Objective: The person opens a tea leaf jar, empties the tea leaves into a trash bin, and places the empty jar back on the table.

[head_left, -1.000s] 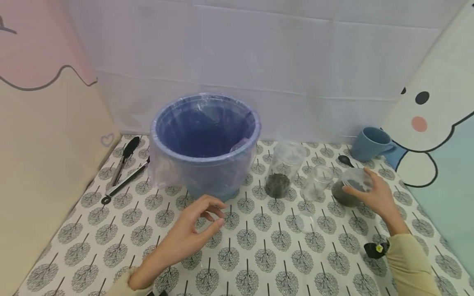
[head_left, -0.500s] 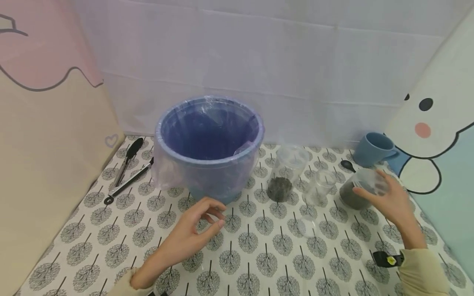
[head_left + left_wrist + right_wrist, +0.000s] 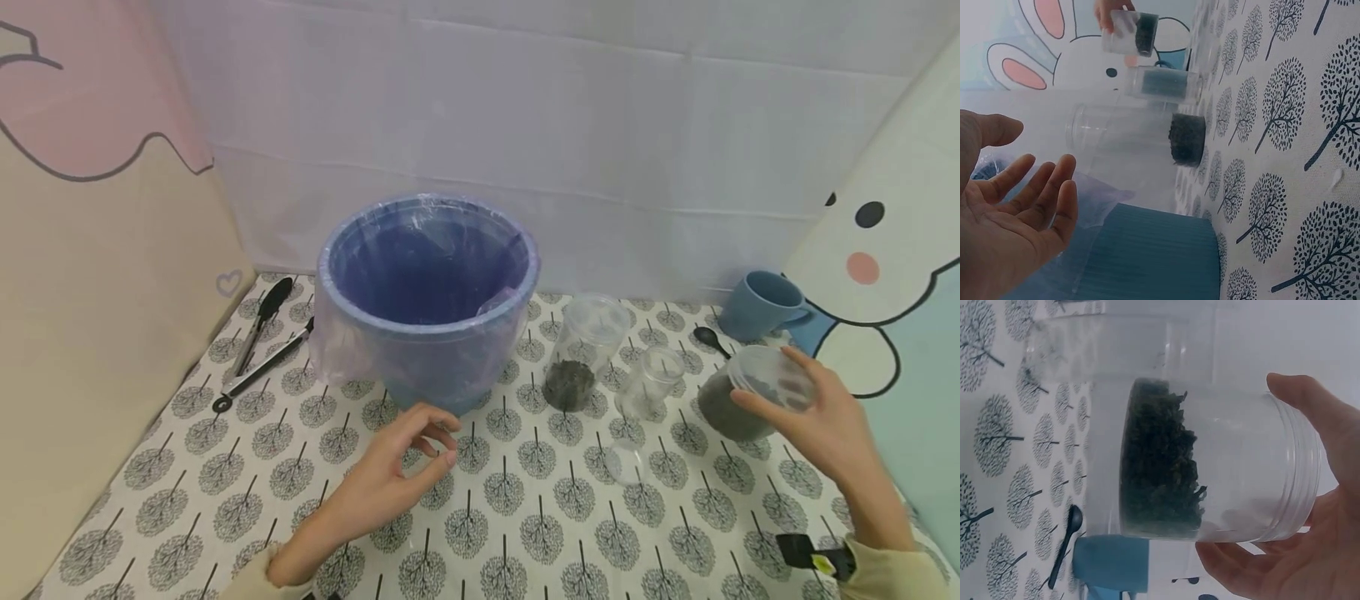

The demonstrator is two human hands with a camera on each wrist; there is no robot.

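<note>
My right hand (image 3: 817,417) grips a clear plastic jar (image 3: 1241,462) near its rim, thumb on one side and fingers on the other. Dark, dry-looking leaves (image 3: 1160,462) fill its lower part. In the left wrist view this jar seems raised off the cloth. My left hand (image 3: 390,467) holds nothing, its fingers loosely bent, in front of the blue bucket (image 3: 427,367). A tall clear jar (image 3: 588,342) with dark contents stands right of the bucket. Beside it is a smaller clear jar (image 3: 651,383), and a clear round lid (image 3: 625,462) lies in front.
A thin plastic bag (image 3: 345,350) lines the bucket and hangs over its rim. Black-tipped tongs (image 3: 262,350) lie at the left. At the back right are a blue mug (image 3: 761,307) and a small black spoon (image 3: 708,337). Fabric walls enclose the patterned tablecloth (image 3: 525,517).
My right hand has moved to the right with the jar of dark leaves in its grip. My left hand stays in nearly the same place. The head view has shifted slightly.
</note>
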